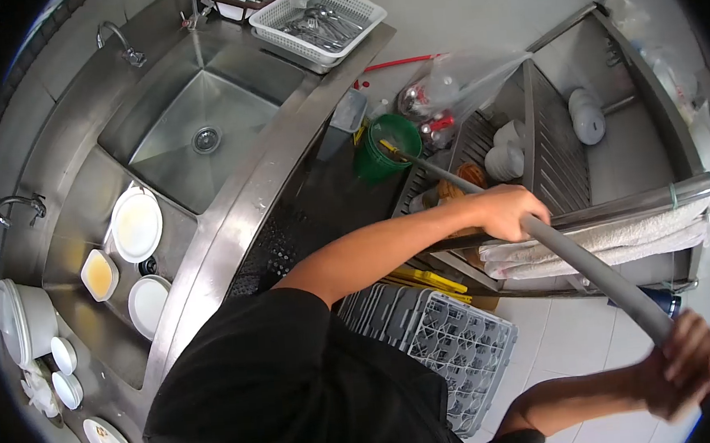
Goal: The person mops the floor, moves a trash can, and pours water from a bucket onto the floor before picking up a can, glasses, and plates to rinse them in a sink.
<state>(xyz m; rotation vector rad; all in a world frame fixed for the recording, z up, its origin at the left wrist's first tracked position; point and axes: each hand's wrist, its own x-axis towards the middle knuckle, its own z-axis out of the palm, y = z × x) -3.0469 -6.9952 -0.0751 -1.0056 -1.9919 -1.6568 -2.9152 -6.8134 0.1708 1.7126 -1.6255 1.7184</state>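
Commercial kitchen, apparently, with sinks (204,108)

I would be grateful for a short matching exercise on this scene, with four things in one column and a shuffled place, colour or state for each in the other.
Column one
1. Pole
2. Bucket
3. Cutlery
4. Crate

Column two
A. Grey, divided into small compartments
B. Lying in a white basket beside the sink
C. Held by the left hand and the right hand
D. Green, with a long handle reaching down to it

Right pairs: 1-C, 2-D, 3-B, 4-A
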